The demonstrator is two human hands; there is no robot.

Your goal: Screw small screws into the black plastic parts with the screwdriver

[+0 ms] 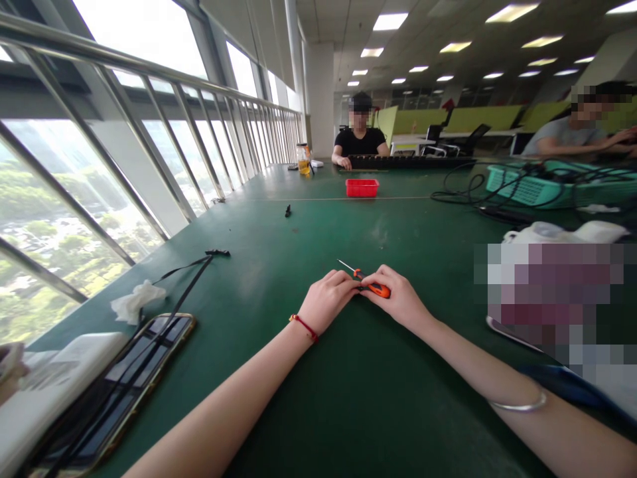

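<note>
An orange and black screwdriver [379, 290] lies in the closed fingers of my right hand [397, 299], its thin metal shaft pointing up and to the left over the green table [298, 372]. My left hand [328, 299], with a red cord bracelet on the wrist, meets the right one at the fingertips. Its fingers are pinched together beside the screwdriver. A small dark piece shows between the fingertips of both hands, too small and too covered to name.
Ahead stand a red plastic box [362, 188] and a small black part [287, 211]. A phone [134, 392] with black straps is at left. At right are a white bag [542, 232], and a turquoise basket [522, 187] with cables. Two other people sit farther off.
</note>
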